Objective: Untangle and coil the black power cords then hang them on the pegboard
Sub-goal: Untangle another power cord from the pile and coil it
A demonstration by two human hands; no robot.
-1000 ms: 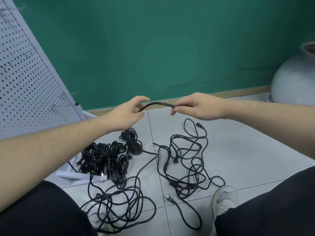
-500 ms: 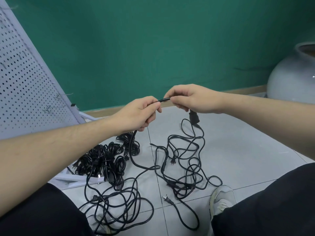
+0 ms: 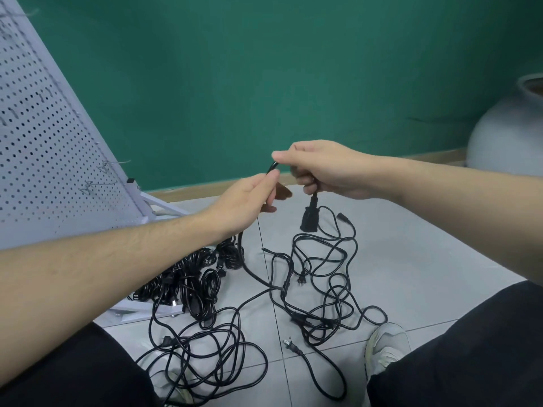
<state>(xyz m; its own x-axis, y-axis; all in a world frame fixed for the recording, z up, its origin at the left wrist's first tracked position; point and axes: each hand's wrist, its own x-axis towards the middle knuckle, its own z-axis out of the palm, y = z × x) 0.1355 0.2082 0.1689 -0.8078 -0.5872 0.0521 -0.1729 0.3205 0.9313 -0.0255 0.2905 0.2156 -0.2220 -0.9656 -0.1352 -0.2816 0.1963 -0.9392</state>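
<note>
Black power cords lie across the pale grey tiled floor in the lower middle of the frame, and most are not yet sorted. One thin black rubber cord is up off the floor at the centre of the frame, held between both hands, which are close together. The right hand pinches the top of a small bend in it between thumb and forefinger, with its other fingers curled round the strand just above the chunky black moulded connector that dangles below. The left hand grips the same cord just beside it, and the rest of the cord drops from under that hand to the tiles.

As for progress — a dense heap of bundled black cords sits at centre left by the foot of the stand; these look coiled already, though I cannot tell how neatly. Two loose tangles remain: one at lower centre, one right of centre.

At the upper left, the white perforated metal pegboard leans with thin wire hooks on it, and no cord hangs there. By my judgement the first loop of this coil is only now forming — untangling, coiling and all the hanging are left.
</note>
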